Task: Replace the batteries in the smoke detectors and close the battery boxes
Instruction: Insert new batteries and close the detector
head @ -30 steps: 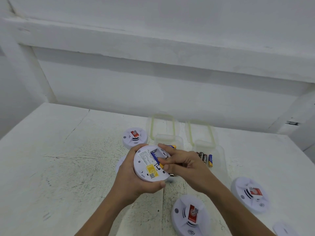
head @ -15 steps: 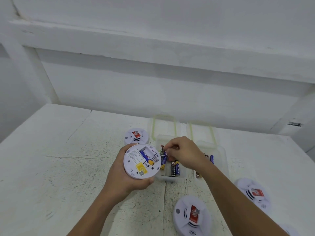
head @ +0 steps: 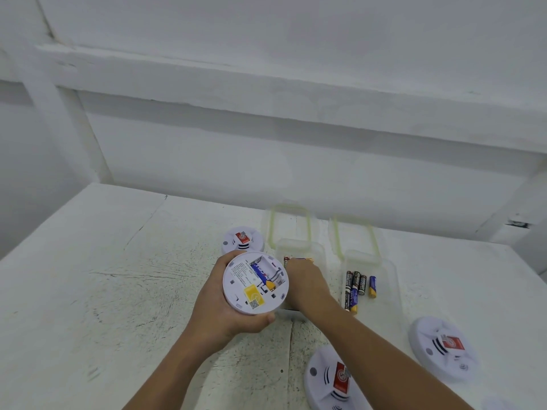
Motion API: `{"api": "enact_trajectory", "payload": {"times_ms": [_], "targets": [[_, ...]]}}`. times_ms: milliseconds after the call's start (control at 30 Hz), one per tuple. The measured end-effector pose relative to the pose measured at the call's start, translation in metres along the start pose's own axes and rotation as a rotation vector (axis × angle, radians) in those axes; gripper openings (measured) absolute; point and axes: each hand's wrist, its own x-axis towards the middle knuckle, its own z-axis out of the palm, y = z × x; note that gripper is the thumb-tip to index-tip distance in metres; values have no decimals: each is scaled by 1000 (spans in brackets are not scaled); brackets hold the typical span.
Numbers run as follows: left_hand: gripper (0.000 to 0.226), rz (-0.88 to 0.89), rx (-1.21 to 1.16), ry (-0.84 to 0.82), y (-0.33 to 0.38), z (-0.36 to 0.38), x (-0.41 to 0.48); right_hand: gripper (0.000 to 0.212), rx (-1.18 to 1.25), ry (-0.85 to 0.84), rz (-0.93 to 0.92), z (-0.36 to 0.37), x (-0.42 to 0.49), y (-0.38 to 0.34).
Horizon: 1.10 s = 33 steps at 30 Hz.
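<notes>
My left hand (head: 219, 309) grips a round white smoke detector (head: 251, 291) back side up, above the table. Its battery box is open, with one blue battery (head: 262, 275) lying inside. My right hand (head: 305, 282) reaches down into the left clear container (head: 318, 253), just right of the detector. Battery ends (head: 299, 259) show at its fingertips. The back of the hand hides the fingers, so I cannot tell whether they hold a battery.
A second clear container (head: 384, 270) to the right holds several batteries (head: 356, 287). Two green-rimmed lids (head: 288, 223) lie behind the containers. Three more detectors rest face up: back left (head: 242, 241), near centre (head: 331, 380), near right (head: 444, 347). A white wall rises behind.
My right hand left the detector's battery box pinching a battery, moved right and dropped into the left container. My left hand tilted the detector, showing the open box.
</notes>
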Motion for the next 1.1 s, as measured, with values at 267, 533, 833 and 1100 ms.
{"api": "enact_trajectory", "payload": {"times_ms": [267, 533, 833, 1100], "targets": [[88, 4, -2, -13, 3, 0, -1, 5, 528, -144, 119, -36, -10, 16], [90, -10, 46, -24, 1, 3, -1, 29, 1359, -262, 142, -79, -28, 36], [90, -20, 25, -67, 7, 13, -4, 25, 1497, -140, 25, -80, -39, 44], [91, -31, 16, -67, 6, 18, -6, 14, 1322, -35, -163, -74, -49, 33]]}}
